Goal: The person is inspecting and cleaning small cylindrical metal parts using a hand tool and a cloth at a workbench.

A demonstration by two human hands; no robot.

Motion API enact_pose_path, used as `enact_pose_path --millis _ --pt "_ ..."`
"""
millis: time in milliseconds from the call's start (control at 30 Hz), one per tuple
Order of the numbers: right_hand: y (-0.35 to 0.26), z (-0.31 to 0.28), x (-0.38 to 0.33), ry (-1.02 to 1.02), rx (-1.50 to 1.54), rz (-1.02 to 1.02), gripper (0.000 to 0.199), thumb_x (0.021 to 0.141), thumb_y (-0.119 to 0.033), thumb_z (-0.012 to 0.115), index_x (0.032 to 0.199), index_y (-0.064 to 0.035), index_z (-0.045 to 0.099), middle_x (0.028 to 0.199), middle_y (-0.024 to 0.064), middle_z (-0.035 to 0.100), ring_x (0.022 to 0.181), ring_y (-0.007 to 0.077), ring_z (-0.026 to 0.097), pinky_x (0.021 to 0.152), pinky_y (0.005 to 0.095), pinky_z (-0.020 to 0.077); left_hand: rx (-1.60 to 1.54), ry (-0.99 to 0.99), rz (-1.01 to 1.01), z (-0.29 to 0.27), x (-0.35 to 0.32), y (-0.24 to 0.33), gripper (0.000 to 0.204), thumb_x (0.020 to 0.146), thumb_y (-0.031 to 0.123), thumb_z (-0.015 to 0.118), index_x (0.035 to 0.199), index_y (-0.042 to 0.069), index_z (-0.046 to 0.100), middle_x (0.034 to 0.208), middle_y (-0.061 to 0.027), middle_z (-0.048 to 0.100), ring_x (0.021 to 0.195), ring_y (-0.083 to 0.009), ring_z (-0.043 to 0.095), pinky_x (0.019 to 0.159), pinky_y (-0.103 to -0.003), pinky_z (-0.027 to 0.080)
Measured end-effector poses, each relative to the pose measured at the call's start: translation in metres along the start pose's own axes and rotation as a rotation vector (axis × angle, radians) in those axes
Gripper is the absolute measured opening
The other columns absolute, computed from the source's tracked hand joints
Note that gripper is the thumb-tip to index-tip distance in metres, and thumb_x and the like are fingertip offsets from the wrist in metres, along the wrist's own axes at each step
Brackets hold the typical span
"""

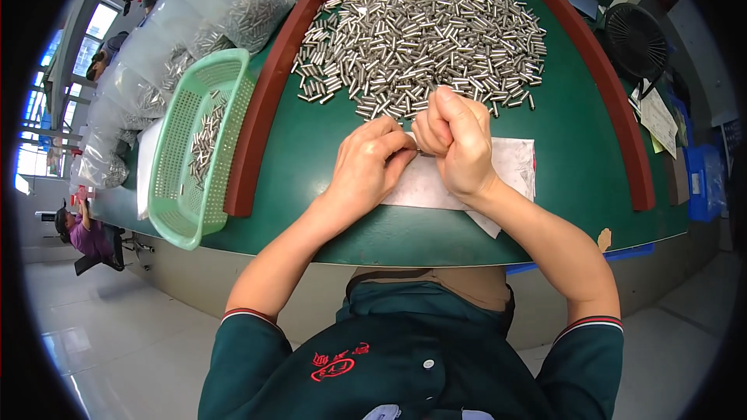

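Note:
My left hand (369, 157) is closed in a pinch, its thumb and fingertips meeting close to my right hand. What it pinches is too small to make out. My right hand (459, 140) is curled into a fist with the thumb on top, and its fingers hide whatever lies inside. Both hands are over a whitish sheet (506, 157) on the green tabletop (373, 237). Just beyond them spreads a big pile of short, shiny metal cylinders (436, 39).
A dark red wooden frame (261, 120) borders the pile on three sides. To its left, a green plastic basket (167, 163) holds some metal cylinders. Clear bags of cylinders (249, 12) line the far left. A black fan (634, 40) stands at right. Several people are at left.

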State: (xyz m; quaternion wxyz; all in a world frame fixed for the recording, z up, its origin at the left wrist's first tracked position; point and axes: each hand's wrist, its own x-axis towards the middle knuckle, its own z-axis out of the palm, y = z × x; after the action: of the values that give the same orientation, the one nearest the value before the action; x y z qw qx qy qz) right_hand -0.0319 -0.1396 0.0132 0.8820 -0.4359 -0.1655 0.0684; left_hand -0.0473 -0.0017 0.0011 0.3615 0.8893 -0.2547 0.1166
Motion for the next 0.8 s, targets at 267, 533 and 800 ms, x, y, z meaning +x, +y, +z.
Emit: enact_pose_path --millis 267,533,800 --pt "-0.003 -0.005 -0.003 0.052 -0.006 0.006 0.042 0.09 -0.024 0.032 0.051 -0.011 0.026 0.04 -0.0015 0.022 0.038 0.0091 0.015 0.039 0.0259 0.0154 -1.015 0.13 -0.574 -0.032 0.007 -0.024 0.012 0.083 0.009 0.055 0.092 0.002 0.055 0.078 -0.0026 0.057 0.066 -0.0071 0.05 0.062 -0.02 0.042" --pt "-0.001 -0.006 0.001 0.068 0.088 0.035 0.042 0.091 -0.023 0.031 0.05 -0.0106 0.027 0.04 -0.0014 0.023 0.038 0.008 0.016 0.038 0.0249 0.0145 -1.406 0.099 -0.75 -0.04 0.005 -0.038 0.023 0.084 0.01 0.053 0.103 -0.002 0.052 0.079 -0.005 0.058 0.065 -0.007 0.053 0.061 -0.018 0.046" --pt "-0.002 -0.005 0.001 0.084 0.085 0.041 0.043 0.091 -0.024 0.032 0.05 -0.011 0.026 0.041 -0.0018 0.022 0.039 0.0082 0.015 0.039 0.025 0.0146 -1.407 0.076 -0.764 -0.04 0.004 -0.041 0.022 0.085 0.011 0.052 0.102 -0.002 0.053 0.081 -0.0062 0.06 0.066 -0.0077 0.055 0.063 -0.019 0.047"
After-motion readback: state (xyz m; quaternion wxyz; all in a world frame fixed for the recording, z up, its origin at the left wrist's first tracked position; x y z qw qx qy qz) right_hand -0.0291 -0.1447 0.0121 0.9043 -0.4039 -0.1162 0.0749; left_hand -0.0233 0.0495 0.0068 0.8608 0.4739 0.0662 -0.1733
